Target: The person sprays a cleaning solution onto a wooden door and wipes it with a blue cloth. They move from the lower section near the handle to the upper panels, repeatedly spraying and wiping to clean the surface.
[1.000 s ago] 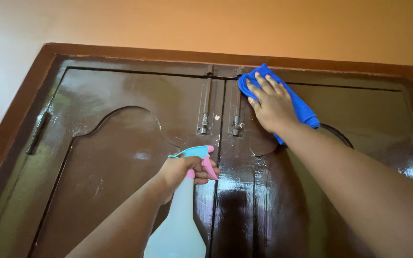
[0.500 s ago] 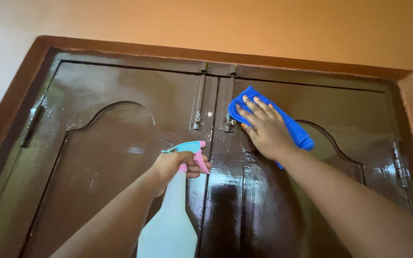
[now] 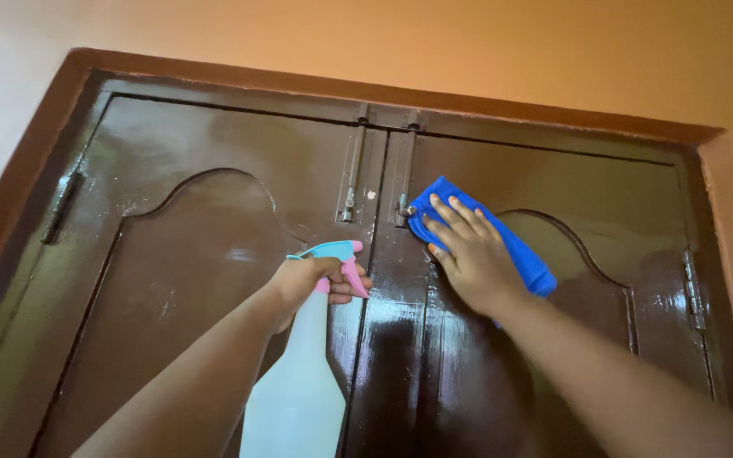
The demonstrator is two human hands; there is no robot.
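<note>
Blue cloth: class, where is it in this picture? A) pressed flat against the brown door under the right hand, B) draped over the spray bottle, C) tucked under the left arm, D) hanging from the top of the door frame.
A: the right hand lies spread on the blue cloth, pressing it against the door; the left hand holds the spray bottle.

An orange-painted wall (image 3: 468, 42) is rising above a glossy dark brown double door (image 3: 180, 280) set in a brown frame (image 3: 383, 89). Light is glinting off the arched panels, the hinges (image 3: 692, 288) and two vertical slide bolts (image 3: 352, 187) at the centre seam.
</note>
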